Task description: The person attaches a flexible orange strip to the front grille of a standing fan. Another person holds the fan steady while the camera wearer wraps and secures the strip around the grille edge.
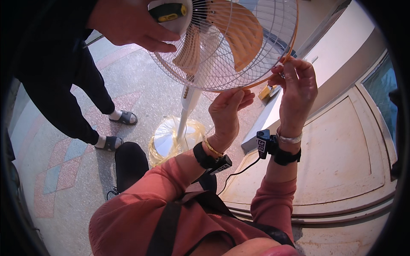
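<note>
A standing fan with orange blades (239, 38) fills the top, inside a white wire guard (166, 64) edged by an orange rim (294, 38). My left hand (230, 106) pinches the bottom of the rim. My right hand (297, 83) is closed on the rim at its lower right. Another person's hand (128, 23) reaches over the guard at top left, beside a green-and-yellow object (168, 13) at the fan's centre; its grip is unclear. The white pole (184, 106) runs down to a round base (164, 138) in crumpled yellowish plastic.
The other person's dark-trousered legs (55, 98) and sandals (126, 117) are at left on a speckled tile floor (55, 187). At right stands a cream panelled door (324, 170) beside a pale ledge (331, 55). A small yellow object (265, 91) sits behind my hands.
</note>
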Available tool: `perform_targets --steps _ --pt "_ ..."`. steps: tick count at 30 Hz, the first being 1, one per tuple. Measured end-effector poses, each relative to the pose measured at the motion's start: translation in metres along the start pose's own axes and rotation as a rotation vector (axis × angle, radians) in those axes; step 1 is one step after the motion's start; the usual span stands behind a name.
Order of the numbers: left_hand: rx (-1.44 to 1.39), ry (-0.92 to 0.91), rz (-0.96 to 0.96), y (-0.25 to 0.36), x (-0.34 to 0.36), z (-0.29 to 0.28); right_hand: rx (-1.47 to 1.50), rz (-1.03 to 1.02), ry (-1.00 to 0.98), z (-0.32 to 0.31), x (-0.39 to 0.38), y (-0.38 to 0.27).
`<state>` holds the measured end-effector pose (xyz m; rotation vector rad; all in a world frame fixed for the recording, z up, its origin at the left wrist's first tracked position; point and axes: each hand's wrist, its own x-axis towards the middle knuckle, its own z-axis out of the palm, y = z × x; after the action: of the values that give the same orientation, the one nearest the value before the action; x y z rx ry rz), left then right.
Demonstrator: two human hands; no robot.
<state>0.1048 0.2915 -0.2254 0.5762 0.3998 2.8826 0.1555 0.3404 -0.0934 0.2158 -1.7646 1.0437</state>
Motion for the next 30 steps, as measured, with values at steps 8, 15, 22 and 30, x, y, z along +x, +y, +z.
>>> perform_targets --steps 8,15,22,30 --pt "0.655 -0.369 0.600 0.029 0.006 0.007 0.012 -0.014 -0.016 -0.005 0.001 0.007" --pt "1.010 -0.494 0.883 0.037 0.022 0.028 0.015 0.010 -0.014 -0.007 0.000 0.008" --pt "1.192 -0.487 0.841 0.047 0.024 0.040 0.101 0.044 -0.009 -0.006 -0.002 0.009" --pt "1.286 -0.473 0.880 0.057 0.021 0.051 0.111 0.082 0.007 -0.007 -0.002 0.002"
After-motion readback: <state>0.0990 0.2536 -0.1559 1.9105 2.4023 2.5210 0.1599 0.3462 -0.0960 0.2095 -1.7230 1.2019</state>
